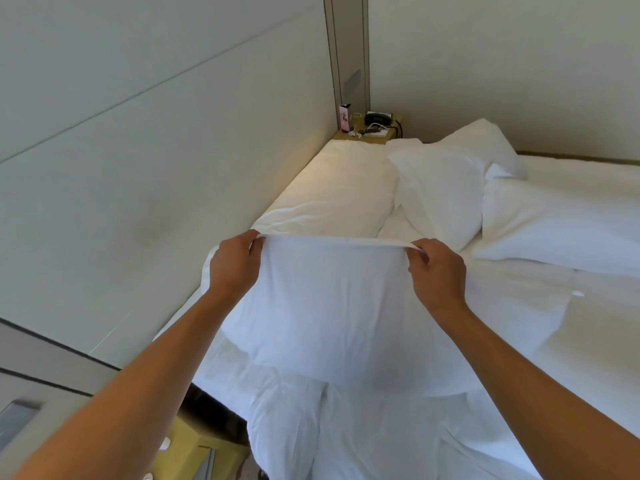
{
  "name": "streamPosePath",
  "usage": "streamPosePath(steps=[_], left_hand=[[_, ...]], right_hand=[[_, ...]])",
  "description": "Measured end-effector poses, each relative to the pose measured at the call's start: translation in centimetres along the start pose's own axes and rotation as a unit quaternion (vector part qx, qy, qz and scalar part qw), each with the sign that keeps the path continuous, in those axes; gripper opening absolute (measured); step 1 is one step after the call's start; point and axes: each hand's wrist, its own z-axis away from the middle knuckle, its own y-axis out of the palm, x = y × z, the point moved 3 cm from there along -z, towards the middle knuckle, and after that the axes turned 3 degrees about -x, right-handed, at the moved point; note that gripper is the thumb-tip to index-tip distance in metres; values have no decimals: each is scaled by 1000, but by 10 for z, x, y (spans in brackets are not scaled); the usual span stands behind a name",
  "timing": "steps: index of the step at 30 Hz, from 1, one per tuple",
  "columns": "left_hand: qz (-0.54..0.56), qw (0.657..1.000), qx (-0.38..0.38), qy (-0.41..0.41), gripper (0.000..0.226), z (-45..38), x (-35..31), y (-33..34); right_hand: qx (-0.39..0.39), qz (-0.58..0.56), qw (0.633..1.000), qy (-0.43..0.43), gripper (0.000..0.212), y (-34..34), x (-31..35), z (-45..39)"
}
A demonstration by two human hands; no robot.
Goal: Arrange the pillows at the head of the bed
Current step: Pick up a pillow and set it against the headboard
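I hold a white pillow up in front of me by its far hem. My left hand pinches the hem's left corner and my right hand pinches its right corner, so the edge is stretched taut between them. Beyond it a second white pillow lies flat against the padded headboard wall. A third pillow leans tilted to its right, partly over a folded white duvet. The white bed sheet spreads below and to the right.
A small wooden nightstand stands in the far corner with a black telephone, a cable and a small pink box. At lower left a yellow-green bedside unit sits beside the bed's edge.
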Motion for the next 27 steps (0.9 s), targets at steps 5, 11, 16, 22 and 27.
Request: streamPosePath(steps=[5, 11, 16, 22, 27], left_hand=[[16, 999, -32, -27, 35, -13, 51, -38], [43, 996, -40, -61, 38, -13, 147, -51], [62, 994, 22, -87, 34, -4, 229, -20], [108, 987, 83, -81, 27, -1, 290, 38], [144, 980, 135, -17, 30, -16, 301, 73]], right_hand=[[-35, 2, 999, -34, 20, 34, 66, -6], [-20, 1, 999, -41, 21, 104, 126, 12], [49, 76, 996, -1, 24, 179, 122, 43], [75, 147, 984, 66, 27, 240, 104, 71], [70, 211, 974, 45, 24, 266, 105, 81]])
